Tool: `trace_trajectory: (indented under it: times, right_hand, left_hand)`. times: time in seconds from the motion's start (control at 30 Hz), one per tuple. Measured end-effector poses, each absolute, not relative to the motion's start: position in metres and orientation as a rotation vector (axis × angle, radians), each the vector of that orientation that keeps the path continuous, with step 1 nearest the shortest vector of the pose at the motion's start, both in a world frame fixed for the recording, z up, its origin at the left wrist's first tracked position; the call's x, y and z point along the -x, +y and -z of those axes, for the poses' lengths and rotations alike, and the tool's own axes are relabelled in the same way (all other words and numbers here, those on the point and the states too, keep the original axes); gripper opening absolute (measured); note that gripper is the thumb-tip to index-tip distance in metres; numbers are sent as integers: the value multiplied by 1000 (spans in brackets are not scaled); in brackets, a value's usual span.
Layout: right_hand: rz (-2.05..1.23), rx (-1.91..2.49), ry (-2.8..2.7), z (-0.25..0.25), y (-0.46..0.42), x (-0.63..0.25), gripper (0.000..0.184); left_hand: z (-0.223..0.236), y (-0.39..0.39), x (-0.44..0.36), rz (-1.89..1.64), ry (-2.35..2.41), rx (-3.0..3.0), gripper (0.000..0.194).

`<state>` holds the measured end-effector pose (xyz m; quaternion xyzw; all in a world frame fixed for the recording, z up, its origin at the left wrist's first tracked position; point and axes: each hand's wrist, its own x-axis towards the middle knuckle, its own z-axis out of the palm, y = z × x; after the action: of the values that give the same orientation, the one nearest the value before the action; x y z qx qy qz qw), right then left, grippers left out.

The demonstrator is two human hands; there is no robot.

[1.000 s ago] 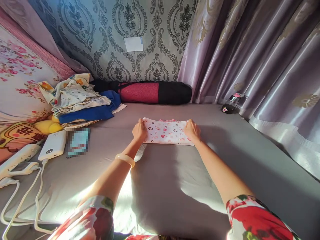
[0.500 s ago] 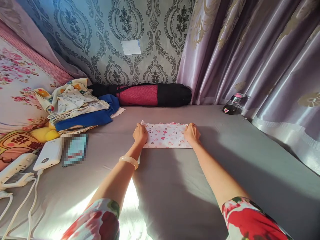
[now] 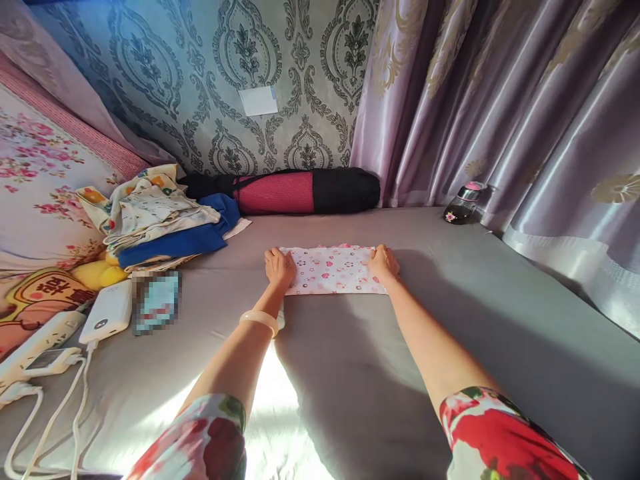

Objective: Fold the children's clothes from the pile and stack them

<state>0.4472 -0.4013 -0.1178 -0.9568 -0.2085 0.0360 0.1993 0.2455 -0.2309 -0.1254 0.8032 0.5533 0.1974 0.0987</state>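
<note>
A white folded cloth (image 3: 333,270) with a pink and red print lies flat on the grey bed sheet, a neat wide strip with a pinkish ruffled bit showing along its far edge. My left hand (image 3: 280,268), below a pale bangle (image 3: 259,323), is closed on the cloth's left end with the fingers curled. At the opposite end, my right hand (image 3: 384,265) grips the right side, its fingers bent over the far corner. The undersides of both hands are hidden.
Piled clothes (image 3: 160,213) lie at the far left, beside a black and red rolled bag (image 3: 275,192) along the wall. A power bank (image 3: 107,310), a power strip (image 3: 43,343) and cables occupy the near left. A dark bottle (image 3: 463,203) stands by the curtain (image 3: 500,100).
The view has shifted slightly. A small white tip of cloth above my left hand no longer shows, and that hand's fingers lie a little flatter. My right hand keeps its hold.
</note>
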Motion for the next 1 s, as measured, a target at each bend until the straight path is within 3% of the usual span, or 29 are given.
trace_trajectory:
  times: [0.1, 0.2, 0.3, 0.47, 1.0]
  right_hand:
    - [-201, 2666, -564, 106, -404, -450, 33]
    - [-13, 2653, -658, 97, -400, -436, 36]
    - [154, 2552, -1026, 99, -386, -407, 39]
    - [160, 2391, -1539, 122, -367, -374, 47]
    - [82, 2408, -1554, 143, -368, -375, 53]
  left_hand:
    - [122, -234, -242, -618, 1603, -2363, 42]
    - [118, -246, -249, -652, 1495, -2461, 40]
    - [117, -263, -265, -606, 1225, -2635, 38]
    - [127, -280, -283, -411, 954, -2806, 43]
    - [140, -279, -279, -276, 907, -2865, 51]
